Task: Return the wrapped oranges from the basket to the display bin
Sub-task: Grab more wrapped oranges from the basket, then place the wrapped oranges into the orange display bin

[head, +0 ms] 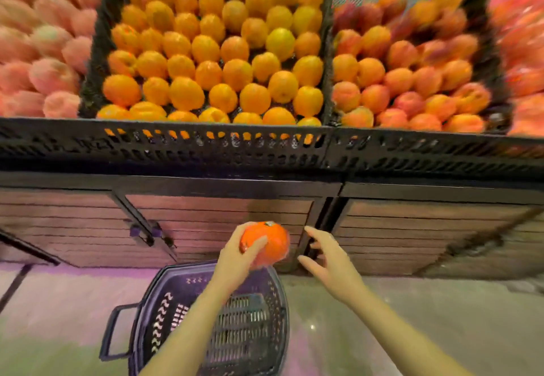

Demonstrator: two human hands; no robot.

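The left hand (235, 260) holds a wrapped orange (266, 243) up in the air, thumb curled over its near face and fingers round the far side, so the grip is closed on the fruit. A shiny film covers the orange, and a small sticker shows at its 12 o'clock edge. The right hand (326, 260) hovers just beside the orange at its 3 o'clock, fingers spread and loosely bent, holding nothing and not touching the fruit. Both forearms come in from the 6 o'clock edge of the view. Below the left hand, at 6 o'clock, a dark basket (273, 316) with a slotted floor stands on the floor (412, 316); its handle juts out at 9 o'clock (what lies inside under the arm cannot be told). At 12 o'clock from the hands, well above them, the display bin (206, 143) is a black perforated crate heaped with oranges (212, 51). A second crate at 2 o'clock holds redder fruit (406, 81), and pinkish fruit (41, 51) lies at 10 o'clock; both are blurred. Between bin and basket runs a slatted wooden panel (220, 213) of the stand front.
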